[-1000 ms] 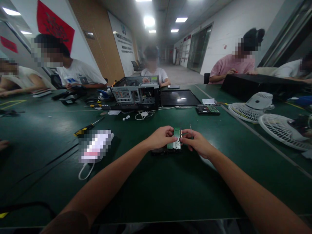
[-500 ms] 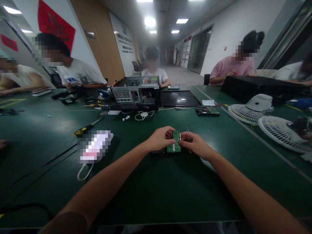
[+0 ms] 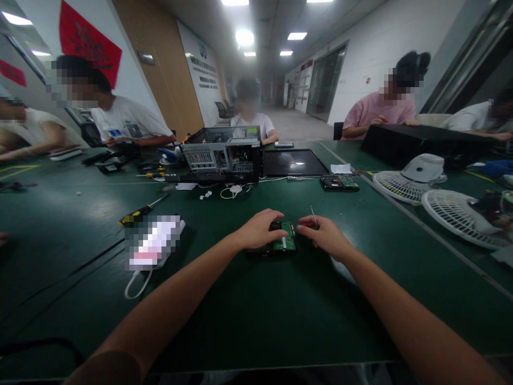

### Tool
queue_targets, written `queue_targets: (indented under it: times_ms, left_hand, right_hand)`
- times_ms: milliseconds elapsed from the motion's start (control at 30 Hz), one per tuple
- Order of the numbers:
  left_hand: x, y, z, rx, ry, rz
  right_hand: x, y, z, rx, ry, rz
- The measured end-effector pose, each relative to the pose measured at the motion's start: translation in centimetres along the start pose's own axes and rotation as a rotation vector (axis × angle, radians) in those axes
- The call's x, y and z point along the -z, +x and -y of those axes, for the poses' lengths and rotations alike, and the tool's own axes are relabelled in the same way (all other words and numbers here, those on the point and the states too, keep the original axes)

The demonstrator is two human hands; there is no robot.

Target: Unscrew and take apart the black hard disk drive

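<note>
In front of me a hard drive point(image 3: 262, 249) lies flat on the green table, its green circuit board point(image 3: 287, 238) on the right part of its upper face. Over the drive's left part is my left hand point(image 3: 260, 229), thumb and fingers apart. The thumb tip reaches the board; whether it presses on it I cannot tell. To the right of the drive, apart from it, my right hand point(image 3: 324, 235) is closed around a small screwdriver point(image 3: 313, 215). Its thin metal shaft points up, and its handle is mostly hidden in the fingers.
A phone point(image 3: 156, 240) with a white cable lies left, near a yellow-black screwdriver point(image 3: 136, 215). Farther back are an opened computer case point(image 3: 224, 155), a dark flat panel point(image 3: 294, 162) and another hard drive point(image 3: 340, 183). White fan parts point(image 3: 409, 179) lie right. Several people sit around the table.
The circuit board, raised and held between both hands before, now lies flat on the drive. My right hand has drawn back to the right, and my left fingers have opened.
</note>
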State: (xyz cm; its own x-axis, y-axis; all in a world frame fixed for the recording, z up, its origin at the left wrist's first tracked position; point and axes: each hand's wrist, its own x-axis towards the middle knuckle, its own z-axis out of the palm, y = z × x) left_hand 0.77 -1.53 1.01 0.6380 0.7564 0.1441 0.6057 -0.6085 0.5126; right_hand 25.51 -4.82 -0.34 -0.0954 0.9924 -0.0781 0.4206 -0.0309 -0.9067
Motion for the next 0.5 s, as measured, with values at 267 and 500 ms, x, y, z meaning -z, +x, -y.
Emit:
queue_targets:
  times_ms: [267, 500]
  left_hand:
    - [0.6, -0.4, -0.2, -0.001, 0.049, 0.130]
    - [1.5, -0.7, 0.0, -0.098, 0.074, 0.235]
  right_hand:
    - [1.2, 1.3, -1.2, -0.039, 0.093, -0.197]
    - [6.6, 2.7, -3.0, -0.026, -0.396, -0.384]
